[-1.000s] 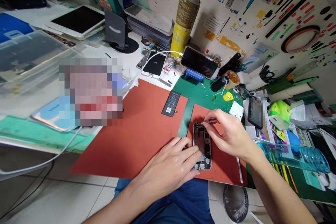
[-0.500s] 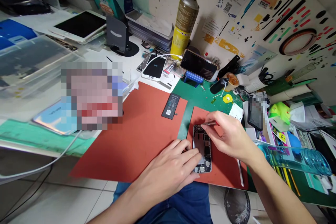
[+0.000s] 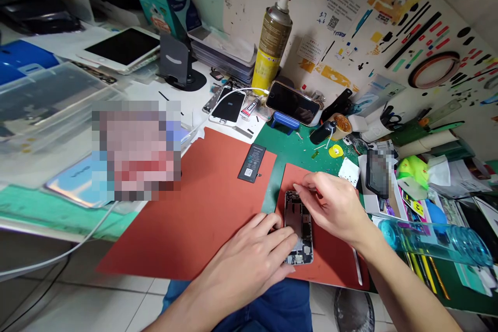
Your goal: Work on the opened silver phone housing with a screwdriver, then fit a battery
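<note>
An opened phone (image 3: 299, 223) with bare inner parts lies upright to me on the red mat at the right. My left hand (image 3: 259, 246) rests across its left side, fingers curled over the edge and holding it down. At the phone's top edge, my right hand (image 3: 324, 199) is closed in a pinch around a slim metal tool, which the fingers almost fully hide now. To the left, a black phone battery (image 3: 252, 163) with a white code label lies on the larger red mat (image 3: 206, 207). A thin white stick (image 3: 357, 265) lies beneath my right wrist.
A yellow spray can (image 3: 271, 44) stands against the wall, beside a phone on a blue stand (image 3: 285, 121). A clear blue bottle (image 3: 436, 241) lies at the right, near boxes of parts. Plastic bins (image 3: 50, 119) occupy the left.
My right fingertips have shifted slightly up and left relative to the phone, and the metal tool shows less. My left hand stays on the phone. The whole view has tilted a little.
</note>
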A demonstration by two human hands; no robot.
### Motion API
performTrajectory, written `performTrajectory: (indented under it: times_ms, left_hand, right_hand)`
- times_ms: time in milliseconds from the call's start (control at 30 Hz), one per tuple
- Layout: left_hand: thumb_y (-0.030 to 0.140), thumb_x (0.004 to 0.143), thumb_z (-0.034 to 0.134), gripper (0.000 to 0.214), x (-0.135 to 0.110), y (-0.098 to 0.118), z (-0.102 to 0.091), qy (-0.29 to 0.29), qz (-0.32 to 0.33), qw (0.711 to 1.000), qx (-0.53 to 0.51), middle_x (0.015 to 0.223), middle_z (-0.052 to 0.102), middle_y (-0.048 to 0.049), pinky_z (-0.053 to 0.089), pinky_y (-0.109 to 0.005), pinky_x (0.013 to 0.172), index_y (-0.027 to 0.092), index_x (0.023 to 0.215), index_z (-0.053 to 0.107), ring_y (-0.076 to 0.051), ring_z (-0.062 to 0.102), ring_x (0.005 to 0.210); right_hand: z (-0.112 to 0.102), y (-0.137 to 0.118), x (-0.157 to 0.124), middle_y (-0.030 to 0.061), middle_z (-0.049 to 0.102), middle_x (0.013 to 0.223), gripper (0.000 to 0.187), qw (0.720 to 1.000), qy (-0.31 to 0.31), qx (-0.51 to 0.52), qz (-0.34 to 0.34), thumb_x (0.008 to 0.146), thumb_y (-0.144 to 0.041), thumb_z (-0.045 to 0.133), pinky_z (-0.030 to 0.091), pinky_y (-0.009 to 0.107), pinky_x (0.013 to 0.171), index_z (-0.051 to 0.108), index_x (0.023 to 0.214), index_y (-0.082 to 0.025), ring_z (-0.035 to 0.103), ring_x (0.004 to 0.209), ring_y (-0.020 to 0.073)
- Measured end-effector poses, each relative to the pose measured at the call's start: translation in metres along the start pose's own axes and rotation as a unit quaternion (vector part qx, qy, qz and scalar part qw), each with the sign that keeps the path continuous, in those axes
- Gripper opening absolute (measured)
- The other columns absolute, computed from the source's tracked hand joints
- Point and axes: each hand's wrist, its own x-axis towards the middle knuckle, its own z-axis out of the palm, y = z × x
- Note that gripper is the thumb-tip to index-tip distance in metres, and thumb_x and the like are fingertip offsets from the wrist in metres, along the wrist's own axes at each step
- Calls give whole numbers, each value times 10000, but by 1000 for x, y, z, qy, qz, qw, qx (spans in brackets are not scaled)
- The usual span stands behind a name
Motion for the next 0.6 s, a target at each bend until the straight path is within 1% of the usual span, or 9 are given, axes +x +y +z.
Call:
performTrajectory:
  times_ms: [100,233,367,467,600]
  left_hand:
    - [318,954,834,339,1,0,-1,-6,-3,1000,-2,1131,718,-8,449,-421,905,206,1182,608,-268,568,1054]
    - [289,936,852,353,2,-1,-3,-11,-4,1000,-9,1131,725,-19,456,-412,889,205,1179,611,-268,575,1042]
    - [274,934,851,335,1,-1,-4,-15,-6,1000,-12,1109,723,-21,460,-407,879,207,1160,613,-267,578,1038]
    - [270,934,850,340,1,0,-4,-18,-9,1000,-10,1113,716,-19,465,-412,881,206,1169,612,-267,577,1056]
    - [279,934,850,347,2,0,-3,-17,-12,1000,-11,1129,712,-16,474,-414,892,206,1184,620,-259,575,1066]
  right_hand:
    - [1,0,0,26,702,824,110,1000,7,-5,9,1065,-197,621,468,315,633,560,980,-234,646,701,178]
    - [3,0,0,6,682,776,138,1000,18,-5,2,1067,-155,583,449,307,602,551,964,-240,611,644,160]
    - [6,1,-2,20,709,809,132,1000,20,-6,23,1060,-181,619,462,305,603,549,965,-240,640,665,166]
    - [7,1,-2,11,703,779,144,999,23,-6,26,1053,-158,612,461,298,585,558,946,-238,633,636,158]
    - [5,0,-1,14,727,790,136,999,25,3,32,1064,-177,610,485,284,581,573,948,-238,661,645,154]
